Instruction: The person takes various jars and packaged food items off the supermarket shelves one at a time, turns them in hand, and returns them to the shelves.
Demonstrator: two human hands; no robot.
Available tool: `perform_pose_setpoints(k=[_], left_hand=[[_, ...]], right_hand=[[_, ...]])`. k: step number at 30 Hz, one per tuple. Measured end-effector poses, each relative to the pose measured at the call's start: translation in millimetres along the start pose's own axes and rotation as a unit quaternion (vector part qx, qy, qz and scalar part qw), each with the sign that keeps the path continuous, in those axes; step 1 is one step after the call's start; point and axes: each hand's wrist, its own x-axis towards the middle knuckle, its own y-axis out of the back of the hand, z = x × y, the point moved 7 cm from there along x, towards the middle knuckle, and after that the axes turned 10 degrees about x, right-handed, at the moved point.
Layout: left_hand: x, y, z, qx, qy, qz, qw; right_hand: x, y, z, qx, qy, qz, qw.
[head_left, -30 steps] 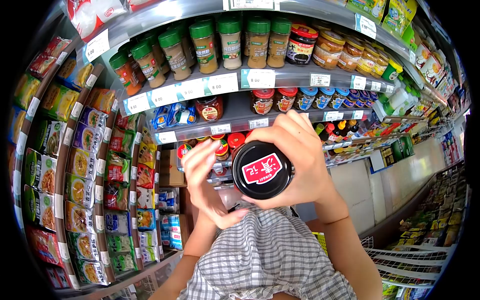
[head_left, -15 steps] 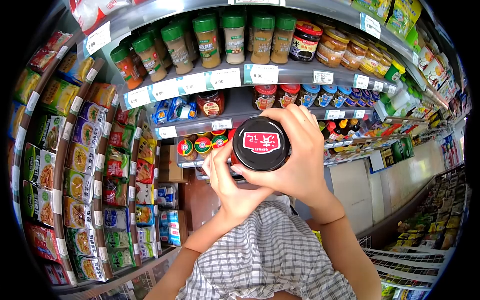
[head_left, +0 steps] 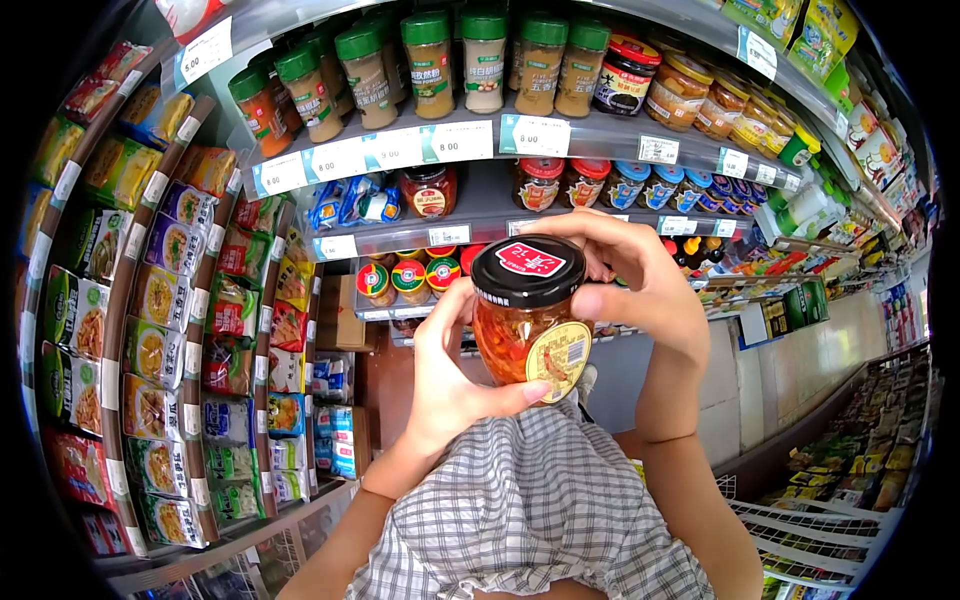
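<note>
Store shelves [head_left: 390, 235] curve behind the jar [head_left: 530, 320]; I see both hands, left [head_left: 445, 375] and right [head_left: 640, 290], gripping it, some fingers hidden behind the glass.

Store aisle. Grey tiered shelving [head_left: 380, 240] stands beyond the fingers [head_left: 600, 226], white price labels [head_left: 536, 135] along its edges; green-capped bottles [head_left: 431, 70] line the tier above them. Left of the fingers, a brown-edged rack [head_left: 123, 330] displays columns of bright packets [head_left: 158, 318]. Cardboard box [head_left: 345, 325] nearer, also left. Floor below the fingers: reddish-brown patch [head_left: 392, 400] at left, pale tiles [head_left: 735, 380] at right. White wire rack [head_left: 820, 530] lower right of the fingers. Lighting bright; far right background small, details unclear.
</note>
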Motion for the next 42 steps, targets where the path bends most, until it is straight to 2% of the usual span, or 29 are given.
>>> perform_pose_setpoints(k=[4, 8, 12, 42], left_hand=[[0, -4, -7, -0.098, 0.076, -0.038, 0.991], [-3, -5, -14, -0.169, 0.102, -0.067, 0.978], [-7, -5, -12, -0.194, 0.116, -0.064, 0.972], [-19, -6, -12, -0.168, 0.121, -0.065, 0.976]], right_hand=[[1, -1, 8, 0.055, -0.03, -0.014, 0.998], [3, -7, 10, 0.113, -0.042, -0.026, 0.992], [4, -5, 16, 0.104, -0.076, -0.031, 0.991], [-6, -10, 12, 0.117, -0.077, -0.049, 0.989]])
